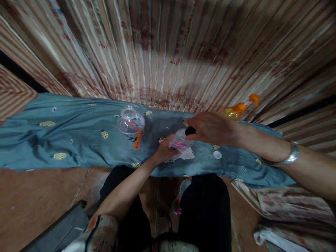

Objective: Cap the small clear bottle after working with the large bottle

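Note:
Near the middle of the cloth-covered surface, my left hand [165,150] is wrapped around a small clear plastic bottle [179,141] with pink markings, tilted to the right. My right hand [214,127] reaches in from the right, thumb and fingers on either side of a round black cap [190,131] at the bottle's top end. Whether the cap is seated on the bottle is too blurred to tell. Beneath the bottle lies a crumpled white tissue [187,154]. A small white disc [217,154] rests to the right of it.
A clear plastic cup with a domed lid [131,123] and an orange label stands left of my hands. Behind my right hand is a yellow spray bottle [233,112] with an orange nozzle. Striped curtains [168,52] hang behind the blue-green cloth [84,140].

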`<action>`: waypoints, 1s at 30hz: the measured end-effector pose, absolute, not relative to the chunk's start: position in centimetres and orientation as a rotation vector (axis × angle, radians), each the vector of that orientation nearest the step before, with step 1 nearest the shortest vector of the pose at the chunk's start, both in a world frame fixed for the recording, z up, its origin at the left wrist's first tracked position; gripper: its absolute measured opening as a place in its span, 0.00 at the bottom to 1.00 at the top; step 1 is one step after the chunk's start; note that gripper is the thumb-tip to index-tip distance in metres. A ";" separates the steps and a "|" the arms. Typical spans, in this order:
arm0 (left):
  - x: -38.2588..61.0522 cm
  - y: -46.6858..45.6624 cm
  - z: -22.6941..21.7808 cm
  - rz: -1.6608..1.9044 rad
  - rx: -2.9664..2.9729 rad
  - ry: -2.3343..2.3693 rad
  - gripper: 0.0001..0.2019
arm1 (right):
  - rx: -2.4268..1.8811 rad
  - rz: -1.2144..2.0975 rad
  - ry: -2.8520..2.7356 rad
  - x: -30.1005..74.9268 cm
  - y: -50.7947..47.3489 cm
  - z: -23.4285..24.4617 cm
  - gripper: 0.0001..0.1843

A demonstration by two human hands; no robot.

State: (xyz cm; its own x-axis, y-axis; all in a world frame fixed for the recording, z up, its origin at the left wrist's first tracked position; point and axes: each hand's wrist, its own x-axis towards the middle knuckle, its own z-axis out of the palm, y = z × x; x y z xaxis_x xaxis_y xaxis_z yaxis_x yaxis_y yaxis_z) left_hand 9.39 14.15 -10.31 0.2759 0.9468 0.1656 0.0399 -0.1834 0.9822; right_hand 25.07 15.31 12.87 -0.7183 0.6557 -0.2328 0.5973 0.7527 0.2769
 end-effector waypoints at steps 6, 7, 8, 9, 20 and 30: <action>9.1 14.0 -9.8 1.063 1.543 0.978 0.35 | 1.032 0.257 2.592 25.3 15.0 12.8 0.17; 9.1 14.0 -9.8 1.060 1.546 0.982 0.35 | 1.047 0.267 2.603 25.4 15.0 12.8 0.18; 9.0 13.9 -9.7 1.058 1.549 0.986 0.35 | 1.032 0.248 2.639 25.5 15.1 12.8 0.18; 9.1 13.9 -9.7 1.055 1.551 0.989 0.35 | 0.993 0.206 2.681 25.5 15.2 12.8 0.18; 9.3 14.1 -9.8 1.066 1.575 1.015 0.33 | 1.096 0.291 2.490 24.7 14.6 13.3 0.24; 9.3 14.4 -9.8 1.067 1.564 1.011 0.32 | 1.059 0.210 2.501 24.6 14.8 13.0 0.17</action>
State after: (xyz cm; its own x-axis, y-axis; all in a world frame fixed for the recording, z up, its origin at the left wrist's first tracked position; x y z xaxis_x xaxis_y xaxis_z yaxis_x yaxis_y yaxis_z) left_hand 9.32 14.37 -9.82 0.2758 0.9470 0.1649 0.1128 -0.2023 0.9728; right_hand 24.65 14.76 13.02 -0.6250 0.7143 -0.3149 0.6518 0.6995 0.2931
